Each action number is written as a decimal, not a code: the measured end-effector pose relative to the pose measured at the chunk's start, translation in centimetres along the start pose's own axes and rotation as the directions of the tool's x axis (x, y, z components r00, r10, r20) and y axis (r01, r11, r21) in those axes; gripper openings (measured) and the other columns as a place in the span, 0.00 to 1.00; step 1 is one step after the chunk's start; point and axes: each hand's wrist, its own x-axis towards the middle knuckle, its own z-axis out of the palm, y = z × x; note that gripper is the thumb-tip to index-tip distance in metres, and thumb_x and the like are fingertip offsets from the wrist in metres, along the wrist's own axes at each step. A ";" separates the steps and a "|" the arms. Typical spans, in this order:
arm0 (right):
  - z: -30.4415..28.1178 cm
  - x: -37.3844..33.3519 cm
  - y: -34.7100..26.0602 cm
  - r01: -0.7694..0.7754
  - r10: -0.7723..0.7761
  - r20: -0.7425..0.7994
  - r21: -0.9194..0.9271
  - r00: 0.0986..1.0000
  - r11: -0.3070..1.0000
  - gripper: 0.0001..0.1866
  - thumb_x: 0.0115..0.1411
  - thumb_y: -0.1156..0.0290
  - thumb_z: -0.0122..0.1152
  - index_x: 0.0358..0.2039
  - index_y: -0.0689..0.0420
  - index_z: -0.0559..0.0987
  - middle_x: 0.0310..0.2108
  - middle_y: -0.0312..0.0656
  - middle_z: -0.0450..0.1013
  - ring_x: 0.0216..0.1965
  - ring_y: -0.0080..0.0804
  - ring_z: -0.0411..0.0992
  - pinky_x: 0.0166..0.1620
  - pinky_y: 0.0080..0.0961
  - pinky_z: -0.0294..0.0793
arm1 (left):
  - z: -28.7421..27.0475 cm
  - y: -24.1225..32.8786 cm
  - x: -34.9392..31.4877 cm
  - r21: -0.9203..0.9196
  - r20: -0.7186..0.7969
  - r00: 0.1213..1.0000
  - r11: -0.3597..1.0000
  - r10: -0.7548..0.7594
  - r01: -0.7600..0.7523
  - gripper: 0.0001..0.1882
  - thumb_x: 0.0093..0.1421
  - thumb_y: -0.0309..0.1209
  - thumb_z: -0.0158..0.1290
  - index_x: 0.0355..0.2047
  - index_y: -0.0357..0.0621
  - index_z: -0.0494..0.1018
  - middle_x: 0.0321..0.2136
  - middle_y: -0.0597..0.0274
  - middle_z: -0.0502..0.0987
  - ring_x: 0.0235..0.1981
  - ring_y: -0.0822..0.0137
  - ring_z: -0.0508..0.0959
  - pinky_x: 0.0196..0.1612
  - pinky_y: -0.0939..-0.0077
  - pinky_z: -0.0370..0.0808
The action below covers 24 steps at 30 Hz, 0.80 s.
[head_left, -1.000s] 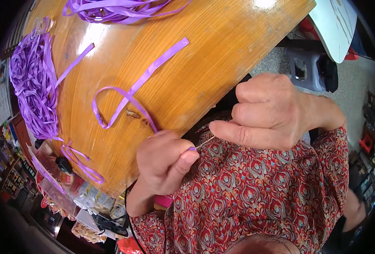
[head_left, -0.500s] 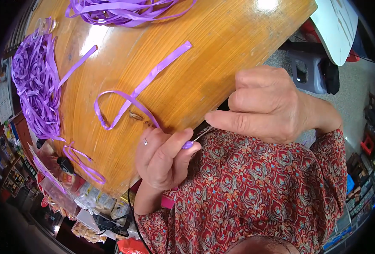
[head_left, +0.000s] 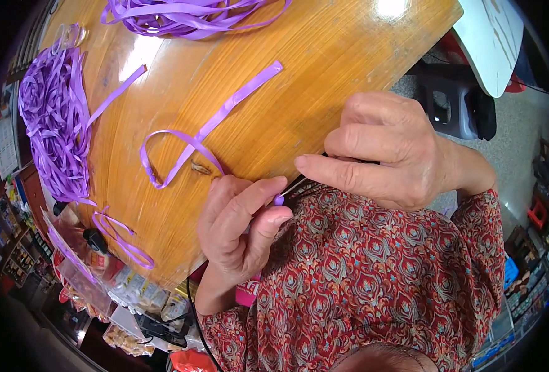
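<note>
In my left hand (head_left: 240, 217) is a purple ribbon (head_left: 234, 101), its far part lying in a loop on the wooden table. A small bunched purple bit (head_left: 279, 200) shows between that thumb and index fingertip. My right hand (head_left: 389, 152) is closed, thumb or index finger stretched toward the left one. From it a thin metal tool (head_left: 295, 185), perhaps a needle or fine tweezers, slants down to the purple bit. Its kind is too small to tell, and its grip end is hidden by the fingers. Both hands are over the table's near edge, before my patterned red top (head_left: 374, 273).
A tangled purple ribbon heap (head_left: 54, 130) lies at the table's left, a coiled ribbon bundle (head_left: 187, 23) at the far side. A small brown scrap (head_left: 200, 168) sits by the loop. Packaged goods (head_left: 141, 294) stand lower left; a stool (head_left: 448, 102) and white table (head_left: 488, 46) are right.
My left fingers have shifted up a little, and less of the purple bit shows between them. The right fingers have changed their bend and the hand has come slightly left.
</note>
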 end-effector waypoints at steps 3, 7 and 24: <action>0.1 0.0 -0.1 -0.016 0.016 -0.008 0.021 1.000 1.000 0.25 0.31 0.72 0.59 0.35 0.64 0.80 0.22 0.38 0.66 0.19 0.29 0.61 0.19 0.23 0.59 | 0.0 0.4 0.1 -0.011 -0.027 0.998 0.998 -0.060 0.059 0.15 0.47 0.27 0.63 0.36 0.36 0.76 0.23 0.59 0.72 0.23 0.66 0.70 0.25 0.78 0.65; 0.3 0.0 -0.3 -0.084 0.086 -0.008 0.127 0.996 0.988 0.23 0.34 0.75 0.61 0.36 0.65 0.80 0.22 0.38 0.67 0.19 0.30 0.62 0.19 0.25 0.59 | 0.1 0.1 -0.1 -0.040 -0.070 0.997 0.998 -0.040 0.037 0.13 0.47 0.25 0.63 0.34 0.37 0.77 0.23 0.60 0.71 0.23 0.68 0.70 0.25 0.78 0.64; 1.2 0.5 -1.0 -0.410 0.439 0.069 0.511 0.896 0.755 0.10 0.52 0.81 0.61 0.36 0.62 0.81 0.22 0.41 0.72 0.22 0.32 0.68 0.24 0.26 0.64 | -0.4 0.7 0.2 -0.137 -0.111 0.981 0.980 -0.161 0.145 0.09 0.49 0.21 0.61 0.32 0.37 0.76 0.21 0.66 0.69 0.19 0.77 0.64 0.21 0.82 0.58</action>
